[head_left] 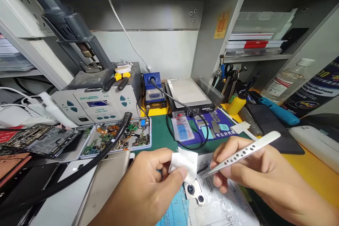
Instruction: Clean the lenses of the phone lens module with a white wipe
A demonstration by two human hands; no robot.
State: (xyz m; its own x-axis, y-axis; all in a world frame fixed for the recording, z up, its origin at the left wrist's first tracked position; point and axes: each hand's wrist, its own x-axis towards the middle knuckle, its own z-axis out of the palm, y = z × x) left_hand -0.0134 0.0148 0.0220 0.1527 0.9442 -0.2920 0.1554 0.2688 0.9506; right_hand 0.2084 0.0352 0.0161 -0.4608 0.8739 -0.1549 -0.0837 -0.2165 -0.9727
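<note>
My left hand (pixel 156 180) is closed on a folded white tissue (pixel 186 162), pinched between thumb and fingers. Just below the tissue shows a silver camera module (pixel 194 190) with two dark lenses; I cannot tell whether my fingers also hold it or it lies on the plastic-covered sheet (pixel 217 197). In my right hand (pixel 246 169) are metal tweezers (pixel 242 153) with a row of holes along the arm. Their tips point left and down, close to the tissue's lower right edge.
A tray of small circuit boards (pixel 132 132) and a hot-air station (pixel 97 102) stand at the left. A black hose (pixel 79 176) crosses the left foreground. Behind my hands are a heating plate (pixel 188 91) and a looped cable (pixel 171 134). Bottles (pixel 286 77) stand at the right.
</note>
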